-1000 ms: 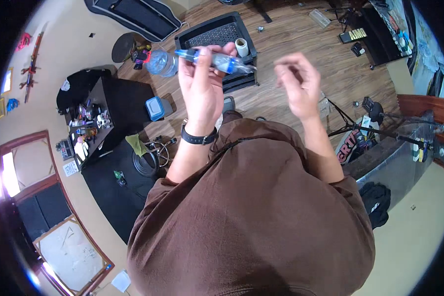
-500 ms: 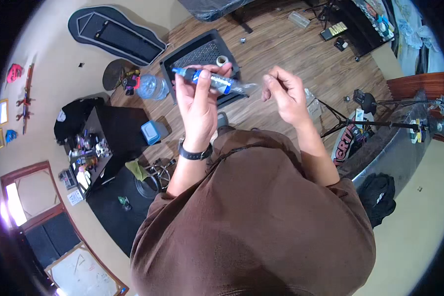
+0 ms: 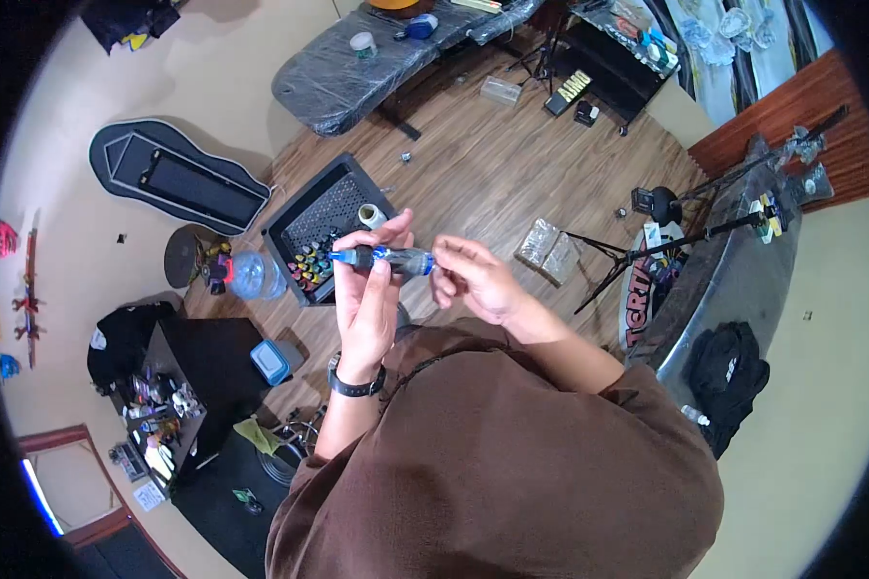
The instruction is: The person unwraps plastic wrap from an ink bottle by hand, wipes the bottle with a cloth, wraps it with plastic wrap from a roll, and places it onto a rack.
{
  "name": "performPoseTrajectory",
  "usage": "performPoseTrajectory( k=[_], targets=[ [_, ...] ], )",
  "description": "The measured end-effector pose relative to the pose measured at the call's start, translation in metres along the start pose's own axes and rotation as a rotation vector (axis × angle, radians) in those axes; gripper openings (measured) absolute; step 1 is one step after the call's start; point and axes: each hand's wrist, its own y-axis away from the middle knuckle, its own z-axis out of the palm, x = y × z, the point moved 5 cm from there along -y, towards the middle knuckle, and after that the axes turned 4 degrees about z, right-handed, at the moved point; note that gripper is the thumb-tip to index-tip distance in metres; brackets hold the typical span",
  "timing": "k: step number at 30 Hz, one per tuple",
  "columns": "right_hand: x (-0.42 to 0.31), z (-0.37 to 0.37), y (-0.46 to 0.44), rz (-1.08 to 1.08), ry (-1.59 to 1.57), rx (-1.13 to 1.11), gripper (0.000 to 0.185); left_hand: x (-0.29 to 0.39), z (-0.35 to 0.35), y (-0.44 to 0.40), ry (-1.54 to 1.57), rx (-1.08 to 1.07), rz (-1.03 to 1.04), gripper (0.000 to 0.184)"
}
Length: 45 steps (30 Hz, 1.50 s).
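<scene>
My left hand (image 3: 365, 304), with a black watch at the wrist, is wrapped round a small bottle (image 3: 406, 261) with a blue tip, a dark collar and a blue band. The bottle lies roughly level, its tip to the left. At its right end my right hand (image 3: 475, 280) has its fingers bent round the bottle's end; what they pinch there is too small to make out. Beyond my hands a black tray (image 3: 280, 227) holds several small coloured bottles (image 3: 311, 268) and a white roll (image 3: 369, 214).
A large clear water bottle (image 3: 253, 276) stands left of the tray. A plastic-wrapped table (image 3: 338, 82) is at the top, and a tripod (image 3: 603, 253) stands to the right. Near the dark desk (image 3: 212, 357) sits a blue-lidded box (image 3: 272, 362).
My right hand has come leftwards to the bottle's right end, where clear wrapping stuck out before. The view has shifted, bringing the wrapped table and the coloured bottles in the tray into sight.
</scene>
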Motion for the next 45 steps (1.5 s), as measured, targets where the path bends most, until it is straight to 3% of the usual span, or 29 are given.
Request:
performPoseTrajectory(
  k=[2, 5, 8, 13, 16, 18, 20, 24, 27, 29, 36, 45],
  targets=[
    [-0.012, -0.002, 0.006, -0.046, 0.008, 0.033, 0.019, 0.004, 0.006, -0.001, 0.050, -0.048, -0.080, 0.040],
    [-0.045, -0.003, 0.020, -0.208, 0.297, 0.035, 0.018, 0.004, 0.015, -0.002, 0.163, -0.125, -0.226, 0.052],
    [-0.063, 0.000, 0.039, -0.170, 0.516, 0.000, 0.019, -0.002, 0.020, 0.004, 0.448, -0.306, -0.483, 0.061],
    [-0.073, 0.021, 0.053, -0.088, 0.976, -0.149, 0.021, -0.004, 0.015, 0.017, 0.439, -0.434, -0.721, 0.049],
    [-0.070, 0.029, 0.051, 0.007, 1.142, -0.180, 0.020, -0.009, 0.012, 0.033, 0.040, -0.565, -0.829, 0.047],
    [-0.062, 0.028, 0.049, 0.082, 1.209, -0.235, 0.020, -0.012, 0.008, 0.036, -0.068, -0.558, -0.787, 0.044],
    [-0.072, 0.013, 0.048, -0.075, 1.254, -0.085, 0.021, -0.016, 0.000, 0.040, -0.297, -0.578, -0.725, 0.037],
    [-0.094, -0.004, 0.053, -0.180, 0.913, 0.198, 0.017, -0.001, -0.007, 0.035, -0.430, -0.466, -0.657, 0.031],
    [-0.087, -0.002, 0.046, -0.245, 0.724, 0.193, 0.016, 0.012, -0.004, 0.030, -0.618, -0.470, -0.309, 0.033],
    [-0.081, 0.002, 0.041, -0.281, 0.632, 0.194, 0.016, 0.016, -0.003, 0.029, -0.647, -0.445, -0.293, 0.034],
    [-0.028, 0.015, 0.030, 0.053, 0.769, 0.034, 0.020, 0.022, -0.004, 0.034, -0.774, -0.395, -0.275, 0.039],
    [-0.037, 0.017, 0.035, -0.064, 0.823, 0.094, 0.019, 0.013, -0.005, 0.039, -0.680, -0.375, -0.368, 0.029]
  ],
)
